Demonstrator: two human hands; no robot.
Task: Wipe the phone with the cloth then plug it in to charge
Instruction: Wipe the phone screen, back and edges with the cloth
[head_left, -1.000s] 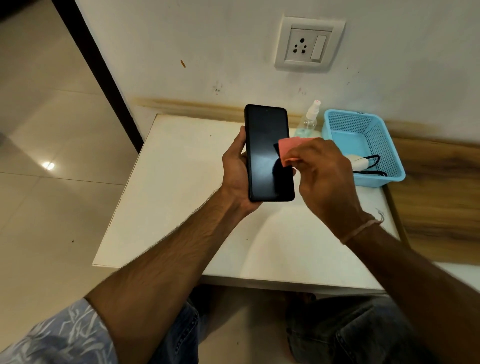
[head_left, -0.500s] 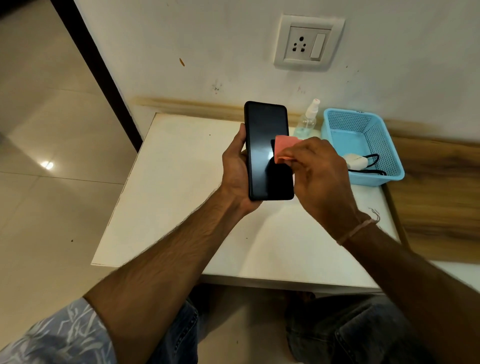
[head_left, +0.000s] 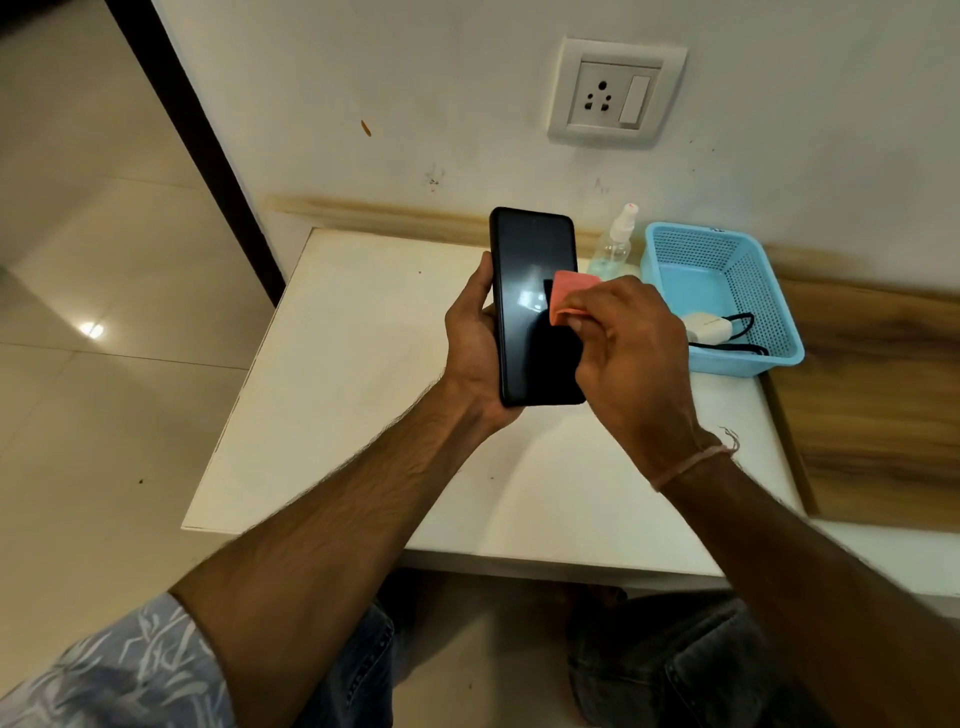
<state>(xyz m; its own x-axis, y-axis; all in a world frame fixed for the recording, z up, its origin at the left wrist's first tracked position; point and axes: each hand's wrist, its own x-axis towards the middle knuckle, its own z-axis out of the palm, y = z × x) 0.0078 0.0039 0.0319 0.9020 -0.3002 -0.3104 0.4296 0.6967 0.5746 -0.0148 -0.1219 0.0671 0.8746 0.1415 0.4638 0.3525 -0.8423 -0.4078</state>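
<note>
A black phone (head_left: 527, 270) is held upright above the white table (head_left: 337, 395), screen toward me. My left hand (head_left: 470, 348) grips its left edge and lower back. My right hand (head_left: 628, 348) pinches a small folded pink cloth (head_left: 569, 296) and presses it against the middle right of the screen. A white charger (head_left: 704, 327) with a black cable (head_left: 743, 325) lies in the blue basket (head_left: 685, 283) at the right. The white wall socket (head_left: 615, 93) with its switch sits on the wall above.
A clear spray bottle (head_left: 615, 244) stands at the back of the table, between the phone and the basket. A wooden panel (head_left: 872, 395) borders the table on the right. Tiled floor (head_left: 93, 322) lies to the left. My knees are under the table's front edge.
My right hand has slid the pink cloth from the phone's right edge leftward onto the screen. The phone stays in my left hand, raised slightly.
</note>
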